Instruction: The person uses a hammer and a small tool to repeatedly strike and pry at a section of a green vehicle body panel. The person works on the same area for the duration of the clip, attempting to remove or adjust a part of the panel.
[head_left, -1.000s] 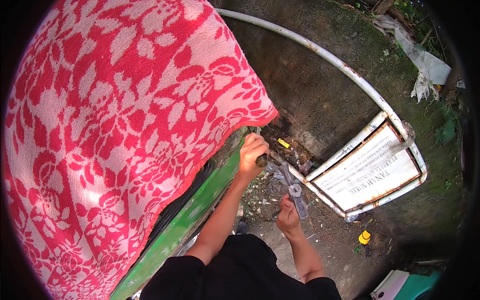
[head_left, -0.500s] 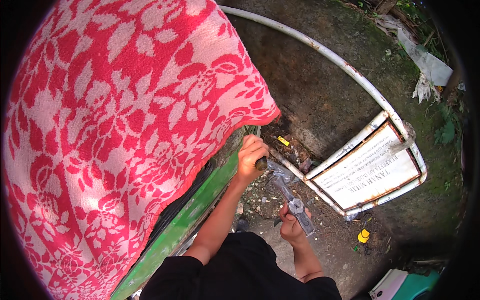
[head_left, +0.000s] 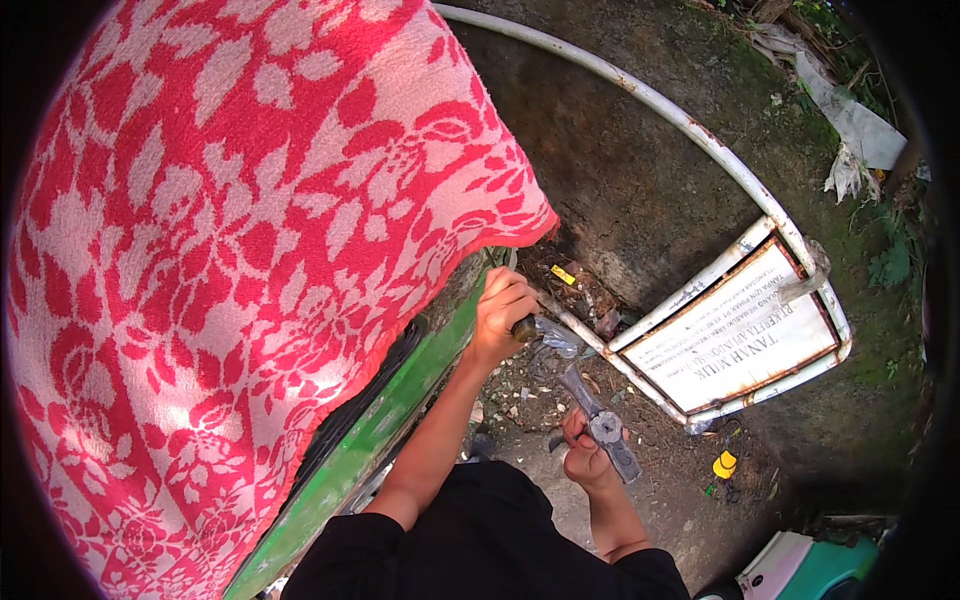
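Grey metal hammer [head_left: 605, 428] in the right hand [head_left: 587, 463], thin dark-handled tool [head_left: 523, 328] in the left hand [head_left: 501, 311]

Right fingers wrap the hammer above littered brown ground [head_left: 680, 510]; left fingers clench the tool beside red-and-pink floral cloth [head_left: 260, 250].

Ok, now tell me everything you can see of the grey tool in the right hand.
The grey tool looks like worn, mottled metal: a long head with a round boss midway, one end slender and slightly flared, the other broader and blocky. It slants from upper left to lower right in the picture, above the littered ground. The right hand holds it near the middle; no handle can be clearly made out.
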